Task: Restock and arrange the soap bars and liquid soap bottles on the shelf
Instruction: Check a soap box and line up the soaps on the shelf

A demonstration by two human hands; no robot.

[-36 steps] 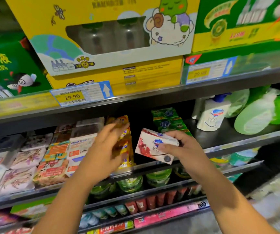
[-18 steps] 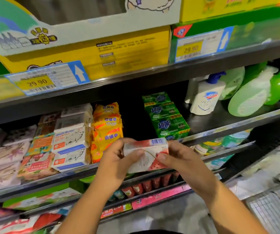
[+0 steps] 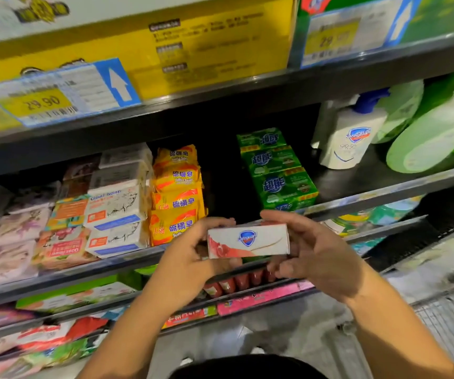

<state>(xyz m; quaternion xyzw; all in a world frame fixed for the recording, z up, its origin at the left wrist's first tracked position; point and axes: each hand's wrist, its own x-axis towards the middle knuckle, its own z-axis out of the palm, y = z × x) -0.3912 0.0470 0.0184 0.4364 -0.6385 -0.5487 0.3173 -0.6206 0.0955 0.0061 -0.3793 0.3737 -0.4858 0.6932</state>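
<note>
- Just in front of the middle shelf (image 3: 384, 192), at its rim: holding one boxed soap bar (image 3: 247, 240) crosswise, long front face turned up toward the camera.
- Gripping the box's left end with the left hand (image 3: 190, 258), fingers curled over the top edge and thumb tucked under the lower edge.
- Gripping the right end with the right hand (image 3: 316, 253), fingers arched over the top right corner, thumb below, palm behind the box; half closed around it, not a fist.
- Touching nothing but these two hands; held in the air, off the shelf.
- Showing a white carton with a blue shield logo at centre, a red fruit-like picture at lower left and a thin curved line sweeping right; ends closed, corners square.
- Facing a dark gap (image 3: 220, 181) in the row, between yellow sulfur soap packs (image 3: 178, 192) on the left and stacked green soap packs (image 3: 278, 170) on the right.
- Further left: white goat soap boxes (image 3: 116, 206) stacked just beside the yellow packs, then orange and floral cartons, blurred.
- Further right, same shelf: a white pump bottle (image 3: 351, 138) upright with a blue pump head, then green bottles (image 3: 433, 132) lying tilted.
- Overhead: a price tag (image 3: 56, 94) reading 29.90 on the upper shelf's edge.
</note>
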